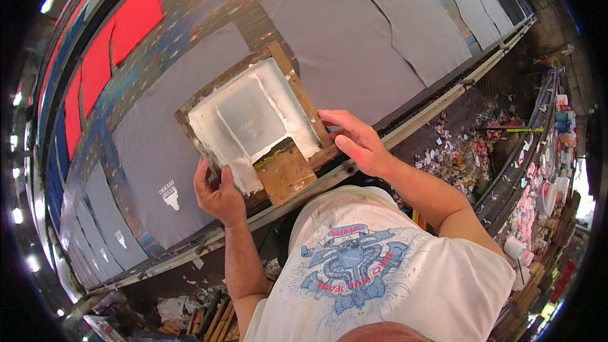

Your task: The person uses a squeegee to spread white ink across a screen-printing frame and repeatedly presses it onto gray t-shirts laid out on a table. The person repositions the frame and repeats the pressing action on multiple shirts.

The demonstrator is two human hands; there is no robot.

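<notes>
Between my hands a wooden-edged screen printing frame (296, 92), its mesh smeared with white ink, lies over grey fabric at the near edge of the long table. A brown squeegee (286, 176) with a dark, inky upper edge rests in the near part of the frame. My left hand (220, 195) grips the frame's near left side, with the thumb on the inner side and the fingers outside. On its right side, my right hand (362, 145) holds the wooden bar, fingers bent over it. A faint pale motif shows through the mesh.
Grey fabric pieces (342, 31) cover the paint-spotted table, some with a small white print (170, 196). Red pieces (137, 19) lie at the far left. A metal rail (437, 104) borders the near edge. To the right, scraps (459, 152) litter the floor near tubs (546, 195).
</notes>
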